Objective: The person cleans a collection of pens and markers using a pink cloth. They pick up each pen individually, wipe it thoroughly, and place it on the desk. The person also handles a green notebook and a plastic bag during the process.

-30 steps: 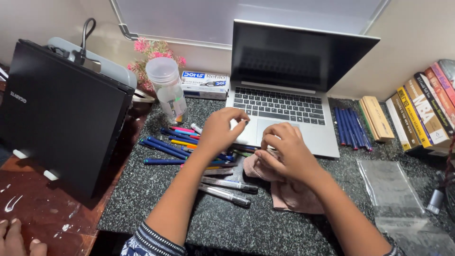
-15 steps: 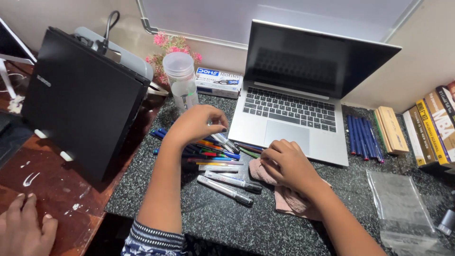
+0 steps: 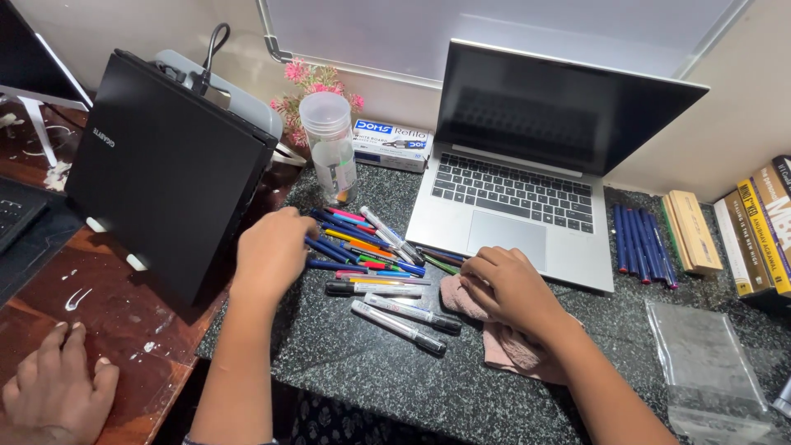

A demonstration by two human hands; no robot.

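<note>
My left hand lies on the left end of a pile of coloured pens, its fingers curled over some blue ones; I cannot see whether it grips any. A white marker lies on top of the pile, apart from that hand. My right hand rests on a crumpled pink cloth, with its fingers closed on the cloth's near edge. Two clear markers with black caps lie between my hands on the dark speckled counter.
An open laptop stands behind my right hand. A black box leans at the left, with a clear jar beside it. Blue pens, books and a plastic bag lie at the right. Another person's hand rests on the wooden table.
My left hand carried the white marker from the laptop to the pen pile, let it go and moved to the pile's left end. My right hand stayed on the cloth.
</note>
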